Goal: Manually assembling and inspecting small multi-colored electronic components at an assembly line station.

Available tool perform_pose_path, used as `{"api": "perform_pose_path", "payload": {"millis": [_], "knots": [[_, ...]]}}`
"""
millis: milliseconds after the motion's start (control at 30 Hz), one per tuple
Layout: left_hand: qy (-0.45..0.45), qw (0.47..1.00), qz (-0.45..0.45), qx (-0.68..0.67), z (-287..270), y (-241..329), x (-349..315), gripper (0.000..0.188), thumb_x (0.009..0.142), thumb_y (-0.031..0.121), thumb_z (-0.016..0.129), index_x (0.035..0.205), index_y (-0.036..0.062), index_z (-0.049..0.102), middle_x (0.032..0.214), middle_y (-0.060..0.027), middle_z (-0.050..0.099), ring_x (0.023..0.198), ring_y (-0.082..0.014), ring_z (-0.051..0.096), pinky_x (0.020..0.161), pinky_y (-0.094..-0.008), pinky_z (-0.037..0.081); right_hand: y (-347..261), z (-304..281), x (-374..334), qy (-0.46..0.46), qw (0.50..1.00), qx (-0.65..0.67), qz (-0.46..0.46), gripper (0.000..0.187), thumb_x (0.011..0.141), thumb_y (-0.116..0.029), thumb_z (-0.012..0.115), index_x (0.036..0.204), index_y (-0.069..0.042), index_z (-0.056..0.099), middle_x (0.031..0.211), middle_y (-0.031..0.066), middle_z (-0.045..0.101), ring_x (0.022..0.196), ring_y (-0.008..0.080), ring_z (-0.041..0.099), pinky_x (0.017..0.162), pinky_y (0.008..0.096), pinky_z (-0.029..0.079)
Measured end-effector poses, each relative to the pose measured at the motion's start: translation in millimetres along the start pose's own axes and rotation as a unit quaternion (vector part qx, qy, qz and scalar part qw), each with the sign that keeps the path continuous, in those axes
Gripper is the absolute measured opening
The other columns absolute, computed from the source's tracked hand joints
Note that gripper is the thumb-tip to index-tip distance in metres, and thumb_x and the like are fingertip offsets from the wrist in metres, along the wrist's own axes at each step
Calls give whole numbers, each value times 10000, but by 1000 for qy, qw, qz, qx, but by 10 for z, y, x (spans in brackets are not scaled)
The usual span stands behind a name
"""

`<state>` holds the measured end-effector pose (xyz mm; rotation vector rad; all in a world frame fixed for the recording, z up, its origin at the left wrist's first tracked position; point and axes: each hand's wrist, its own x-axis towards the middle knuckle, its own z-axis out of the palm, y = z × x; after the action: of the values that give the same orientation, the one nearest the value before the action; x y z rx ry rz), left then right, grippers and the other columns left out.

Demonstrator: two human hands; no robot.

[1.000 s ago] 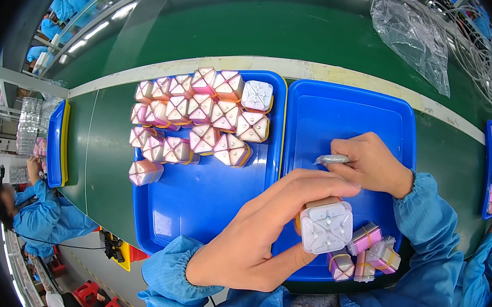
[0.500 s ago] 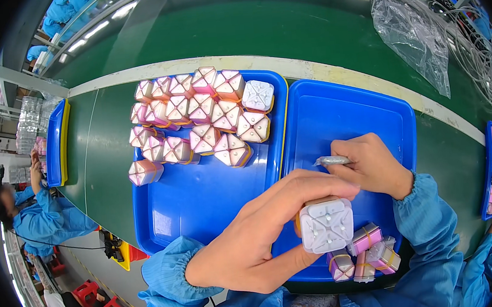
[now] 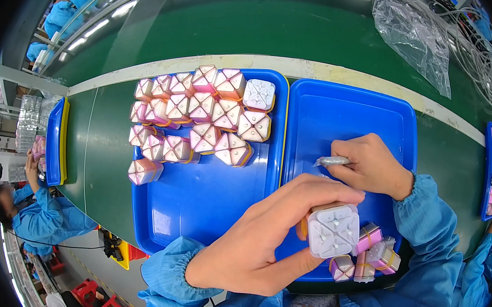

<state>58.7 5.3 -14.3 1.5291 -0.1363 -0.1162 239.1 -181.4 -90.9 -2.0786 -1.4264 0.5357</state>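
My left hand (image 3: 265,239) is wrapped round a squarish block with a whitish translucent cap (image 3: 334,231); the cap's ribbed, cross-marked face points up. In my right hand (image 3: 370,165), fingers curled, is a small crumpled piece of clear, silvery plastic film (image 3: 332,160). Both hands are over the right blue tray (image 3: 344,107). Several pink and white wrapped blocks (image 3: 382,257) lie jumbled in its near end. Rows of similar blocks with cross-marked tops (image 3: 201,107) stand in the left blue tray (image 3: 204,207). One block there wears a white cap (image 3: 258,95).
Beyond the trays runs a pale rail (image 3: 314,68), then a green surface (image 3: 217,24) with a clear plastic bag (image 3: 414,36). Cables (image 3: 477,57) hang at far right, above another filled tray (image 3: 491,190). A co-worker (image 3: 43,209) sits at left by stacked trays (image 3: 58,143).
My left hand and the capped block have shifted slightly to the right. My right hand has stayed put. The co-worker at left has moved a hand a little.
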Motion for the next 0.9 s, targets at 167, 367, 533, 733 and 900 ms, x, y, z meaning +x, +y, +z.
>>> {"api": "perform_pose_path", "payload": {"millis": [167, 367, 533, 733, 900], "knots": [[-2, 1000, -11, -5, 4, 12, -7, 578, 797, -38, 713, 1361, 22, 600, 1260, -155, 627, 1142, -245, 617, 1001, -389, 457, 5, 7, -3, 2, 1000, 3, -2, 213, 879, -236, 713, 809, -60, 614, 668, 136, 627, 621, 348, 638, 550, 451, 466], [-7, 1000, -4, -2, 29, -15, -8, 586, 793, -27, 718, 1364, 34, 605, 1251, -137, 641, 1213, -292, 595, 1029, -415, 455, 4, 15, -7, 5, 1000, -3, -9, 212, 881, -236, 710, 811, -62, 609, 667, 131, 623, 619, 346, 633, 546, 452, 463], [-4, 1000, 1, -8, 39, -22, -14, 603, 776, -29, 712, 1365, 38, 605, 1259, -142, 641, 1240, -313, 586, 1047, -425, 454, -6, 19, -9, 4, 1000, -9, -7, 212, 881, -236, 705, 809, -64, 604, 664, 128, 619, 617, 346, 631, 545, 454, 461], [-13, 1000, 6, -9, 46, -43, -19, 620, 762, -31, 706, 1369, 36, 600, 1270, -146, 636, 1242, -316, 584, 1046, -421, 459, 9, 66, -5, 38, 999, -1, -30, 226, 864, -191, 716, 751, -55, 576, 617, 131, 538, 552, 325, 578, 502, 431, 414], [-17, 1000, 5, -7, 46, -24, -16, 609, 769, -41, 700, 1366, 29, 600, 1270, -144, 635, 1229, -311, 589, 1041, -414, 460, -12, 44, -9, 20, 999, -17, -24, 208, 879, -219, 702, 790, -70, 588, 654, 117, 596, 604, 331, 622, 533, 441, 455]]}}
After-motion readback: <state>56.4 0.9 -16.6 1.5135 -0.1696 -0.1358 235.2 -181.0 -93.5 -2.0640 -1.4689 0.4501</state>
